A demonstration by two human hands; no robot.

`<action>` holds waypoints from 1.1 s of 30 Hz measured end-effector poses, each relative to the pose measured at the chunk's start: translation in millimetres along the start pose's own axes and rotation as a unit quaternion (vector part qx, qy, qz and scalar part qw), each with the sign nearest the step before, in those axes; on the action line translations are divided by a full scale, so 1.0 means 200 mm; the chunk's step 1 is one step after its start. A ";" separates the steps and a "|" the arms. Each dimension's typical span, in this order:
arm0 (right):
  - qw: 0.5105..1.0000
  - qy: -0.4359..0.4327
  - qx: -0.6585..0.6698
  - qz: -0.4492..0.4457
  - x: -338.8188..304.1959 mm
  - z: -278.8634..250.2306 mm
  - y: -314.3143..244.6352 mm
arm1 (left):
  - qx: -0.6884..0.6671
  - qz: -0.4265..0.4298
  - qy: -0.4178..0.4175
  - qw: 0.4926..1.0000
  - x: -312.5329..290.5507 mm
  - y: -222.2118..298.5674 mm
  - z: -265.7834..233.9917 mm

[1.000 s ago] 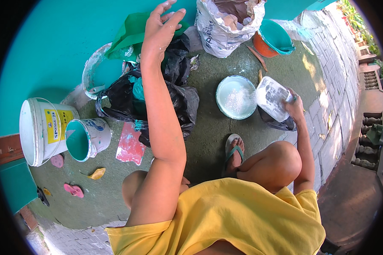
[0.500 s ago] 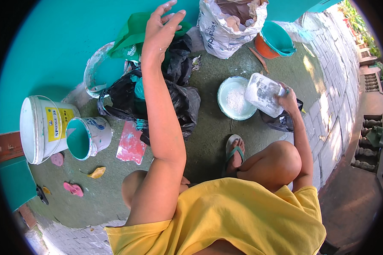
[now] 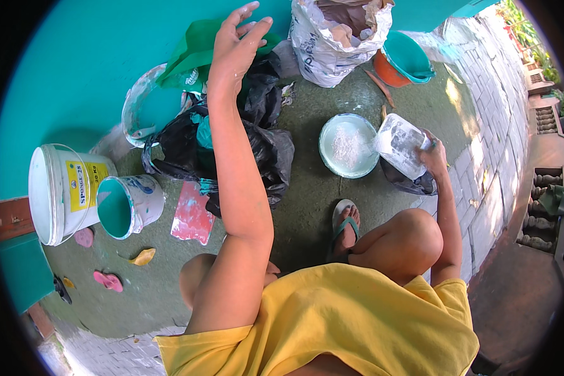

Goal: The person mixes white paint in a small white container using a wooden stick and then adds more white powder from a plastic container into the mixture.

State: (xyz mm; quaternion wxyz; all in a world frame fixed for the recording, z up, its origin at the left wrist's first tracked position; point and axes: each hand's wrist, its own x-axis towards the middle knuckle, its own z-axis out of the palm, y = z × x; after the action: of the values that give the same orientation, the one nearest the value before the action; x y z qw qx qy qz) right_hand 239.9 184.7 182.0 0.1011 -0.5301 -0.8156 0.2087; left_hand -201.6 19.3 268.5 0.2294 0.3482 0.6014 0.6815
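My right hand (image 3: 435,156) grips a translucent plastic tub (image 3: 400,143) coated with white powder. The tub is tilted, and its mouth end meets the right rim of a round, pale tub-like basin (image 3: 327,161). White powder (image 3: 346,147) lies heaped in pale contents inside that basin. Raised at the upper left, my left hand (image 3: 237,45) holds nothing, its fingers apart and bent. Behind it are a green plastic bag (image 3: 193,49) and the turquoise wall. Black plastic bags (image 3: 266,153) lie under my left forearm.
A paper sack (image 3: 332,53), crumpled open, stands against the wall beside an orange bucket (image 3: 395,70). At left are a white lidded pail (image 3: 59,213), a smaller paint-stained pail (image 3: 145,200) and a red board (image 3: 191,216). Another black bag (image 3: 413,182) lies right of the basin.
My right hand has drawn the tub to the right, from over the basin to its edge, and tilted it differently. My left hand has hardly moved.
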 end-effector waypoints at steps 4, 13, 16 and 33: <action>0.999 -0.026 0.035 0.005 0.06 0.01 0.09 | -0.011 0.001 -0.018 1.000 0.00 -0.01 0.03; 0.835 -0.217 0.489 0.125 0.33 0.08 0.21 | 0.052 -0.059 -0.048 0.996 -0.07 -0.06 0.09; 0.818 -0.249 0.500 0.136 0.53 0.23 0.16 | 0.110 -0.056 -0.062 0.990 -0.12 -0.11 0.10; 0.971 0.207 0.007 -0.120 0.52 0.70 0.25 | 0.064 -0.211 0.084 0.972 -0.81 -0.87 0.71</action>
State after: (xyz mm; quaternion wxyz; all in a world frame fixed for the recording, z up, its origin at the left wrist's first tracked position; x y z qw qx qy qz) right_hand 184.0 263.8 27.9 0.2956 -0.4596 -0.8330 0.0869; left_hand -8.3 23.5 70.6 0.2939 0.1684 0.7208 0.6047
